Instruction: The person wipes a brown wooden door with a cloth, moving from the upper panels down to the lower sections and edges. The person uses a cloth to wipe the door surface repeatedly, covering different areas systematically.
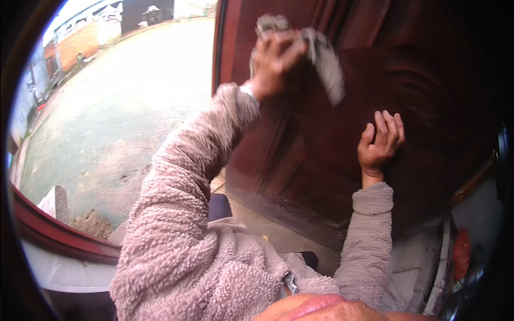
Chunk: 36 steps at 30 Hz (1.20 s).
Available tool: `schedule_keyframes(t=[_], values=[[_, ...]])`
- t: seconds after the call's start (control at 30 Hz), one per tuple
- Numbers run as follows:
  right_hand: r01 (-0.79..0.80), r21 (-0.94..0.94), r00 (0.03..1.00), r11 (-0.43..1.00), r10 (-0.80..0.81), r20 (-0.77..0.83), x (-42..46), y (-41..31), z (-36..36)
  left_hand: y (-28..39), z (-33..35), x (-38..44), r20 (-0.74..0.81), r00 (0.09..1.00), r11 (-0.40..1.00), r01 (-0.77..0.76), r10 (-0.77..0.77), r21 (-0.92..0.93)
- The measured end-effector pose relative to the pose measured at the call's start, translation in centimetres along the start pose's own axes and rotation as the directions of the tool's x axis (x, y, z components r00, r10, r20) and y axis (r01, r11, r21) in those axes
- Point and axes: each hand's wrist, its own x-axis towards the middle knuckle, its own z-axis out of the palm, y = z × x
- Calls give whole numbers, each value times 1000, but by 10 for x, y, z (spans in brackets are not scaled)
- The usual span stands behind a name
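Observation:
My left hand (276, 64) is raised high and grips a greyish cloth (327, 68), its loose end hanging out to the right. The cloth is against or very close to a dark red panelled door (321, 152); motion blurs both hand and cloth. Lower and to the right, my right hand (380, 140) is up before the same door with nothing in it, thumb apart from the fingers. Whether its palm touches the door I cannot tell. Fleecy sleeves cover both my arms.
Left of the door lies a bright concrete yard (120, 108) with a brick wall (76, 52) behind. A red door frame (64, 232) curves along the lower left. At lower right are a brick floor (409, 277) and a red plastic bag (461, 252).

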Motion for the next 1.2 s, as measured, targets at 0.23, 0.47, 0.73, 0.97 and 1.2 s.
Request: schedule_keyframes(t=[0.23,0.47,0.73,0.97,1.2], values=[[-9,-24,1000,1000,9,-2,-4,1,1,-15,-33,-38,373,883,957,-284,286,-61],[1,-32,1000,999,-1,2,-2,2,1,-35,24,157,-37,990,949,141,-136,281],[8,-28,1000,1000,-9,-24,-2,1,3,-10,13,0,-24,999,996,-42,44,77],[27,-28,999,999,-27,-24,-7,7,4,-16,-12,13,236,950,978,-202,206,-43],[16,7,999,1000,-15,-45,-4,-2,8,-9,10,132,48,984,970,162,-173,179]])
